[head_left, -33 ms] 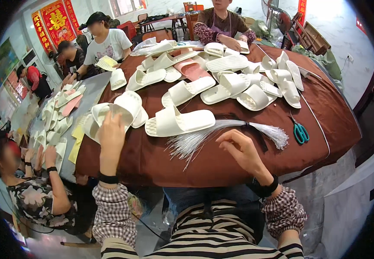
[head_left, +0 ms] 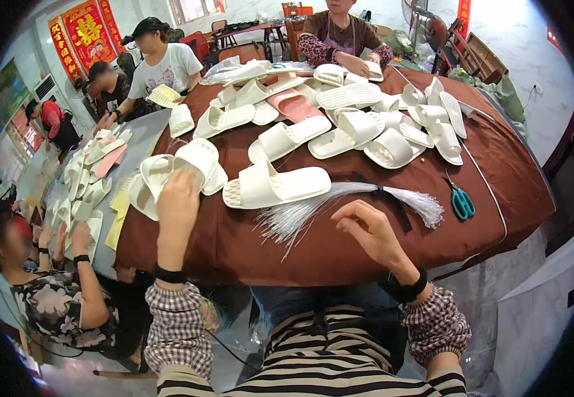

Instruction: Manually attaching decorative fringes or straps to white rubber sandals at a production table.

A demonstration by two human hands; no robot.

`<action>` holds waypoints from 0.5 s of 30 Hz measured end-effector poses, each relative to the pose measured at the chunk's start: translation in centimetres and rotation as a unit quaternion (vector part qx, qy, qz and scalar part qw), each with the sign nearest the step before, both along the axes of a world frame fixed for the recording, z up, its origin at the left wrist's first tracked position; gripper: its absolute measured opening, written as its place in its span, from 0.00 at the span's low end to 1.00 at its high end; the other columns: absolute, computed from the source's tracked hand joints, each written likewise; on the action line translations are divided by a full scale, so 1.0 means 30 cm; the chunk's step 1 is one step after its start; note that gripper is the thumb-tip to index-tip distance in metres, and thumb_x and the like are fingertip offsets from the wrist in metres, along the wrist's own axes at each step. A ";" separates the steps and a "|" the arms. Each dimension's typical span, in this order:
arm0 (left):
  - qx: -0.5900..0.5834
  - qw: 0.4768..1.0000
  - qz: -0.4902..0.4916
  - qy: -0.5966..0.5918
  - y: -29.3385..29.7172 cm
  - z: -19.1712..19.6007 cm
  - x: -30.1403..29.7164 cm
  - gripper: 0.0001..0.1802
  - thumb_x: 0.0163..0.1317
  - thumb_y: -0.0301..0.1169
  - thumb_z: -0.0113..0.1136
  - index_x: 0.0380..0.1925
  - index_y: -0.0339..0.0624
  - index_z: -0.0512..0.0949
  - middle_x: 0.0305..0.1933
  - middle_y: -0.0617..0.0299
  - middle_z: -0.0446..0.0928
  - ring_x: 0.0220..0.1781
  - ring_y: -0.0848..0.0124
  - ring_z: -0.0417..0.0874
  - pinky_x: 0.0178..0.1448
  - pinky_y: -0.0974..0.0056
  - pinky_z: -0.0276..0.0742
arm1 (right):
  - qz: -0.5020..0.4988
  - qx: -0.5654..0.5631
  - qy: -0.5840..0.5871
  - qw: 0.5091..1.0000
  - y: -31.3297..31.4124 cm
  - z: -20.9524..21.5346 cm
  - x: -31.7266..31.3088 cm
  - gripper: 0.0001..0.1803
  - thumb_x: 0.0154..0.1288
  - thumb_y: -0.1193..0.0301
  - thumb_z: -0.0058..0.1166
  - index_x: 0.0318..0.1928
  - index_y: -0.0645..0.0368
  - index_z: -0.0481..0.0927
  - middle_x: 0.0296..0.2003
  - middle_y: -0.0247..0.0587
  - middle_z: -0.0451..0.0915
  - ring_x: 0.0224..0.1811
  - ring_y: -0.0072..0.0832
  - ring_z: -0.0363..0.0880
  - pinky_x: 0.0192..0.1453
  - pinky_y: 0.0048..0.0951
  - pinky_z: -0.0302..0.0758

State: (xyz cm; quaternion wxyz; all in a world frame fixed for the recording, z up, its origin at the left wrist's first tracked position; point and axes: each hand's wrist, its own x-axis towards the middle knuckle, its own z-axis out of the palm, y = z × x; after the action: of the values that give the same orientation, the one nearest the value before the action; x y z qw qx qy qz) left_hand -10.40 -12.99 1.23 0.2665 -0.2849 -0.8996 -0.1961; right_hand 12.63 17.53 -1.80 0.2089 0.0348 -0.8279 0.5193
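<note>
My left hand [head_left: 178,202] reaches to a small stack of white slippers [head_left: 197,157] at the left of the brown-covered table. Its fingertips are against or just over the near slipper; their grip is partly hidden and slightly blurred. My right hand [head_left: 372,231] hovers over the table's near part, fingers bent and thumb apart, with nothing visible in it. Between the hands lies a single white open-toe slipper [head_left: 300,186], its strap lined with white beads. A bundle of clear thin strands [head_left: 340,195], tied with a dark band, fans out beside it.
More white slippers [head_left: 350,98] and a pink one [head_left: 291,106] are heaped across the far table. Teal-handled scissors [head_left: 462,203] and a white cord [head_left: 489,175] lie right. Yellow sheets [head_left: 119,215] sit left. Co-workers sit along the left and far sides.
My left hand has shifted slightly right and forward, towards the stacked slippers. The right hand stays put. The slippers have not visibly moved.
</note>
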 end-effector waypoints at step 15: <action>-0.271 0.935 -0.038 -0.223 0.606 0.005 -0.111 0.54 0.50 0.43 0.62 0.76 0.72 0.43 0.60 0.36 0.71 0.55 0.41 0.80 0.59 0.47 0.76 | -0.038 -0.003 -0.020 0.999 -0.012 -0.139 0.004 0.06 0.64 0.80 0.55 0.41 0.63 0.82 0.38 0.41 0.81 0.40 0.31 0.82 0.45 0.28 0.77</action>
State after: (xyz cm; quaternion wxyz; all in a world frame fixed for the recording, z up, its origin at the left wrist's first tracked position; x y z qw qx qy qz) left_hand -13.74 5.18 1.39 -0.0364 -0.3292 -0.9435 -0.0132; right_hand 12.75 17.17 -5.96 0.2119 -0.0078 -0.8311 0.5141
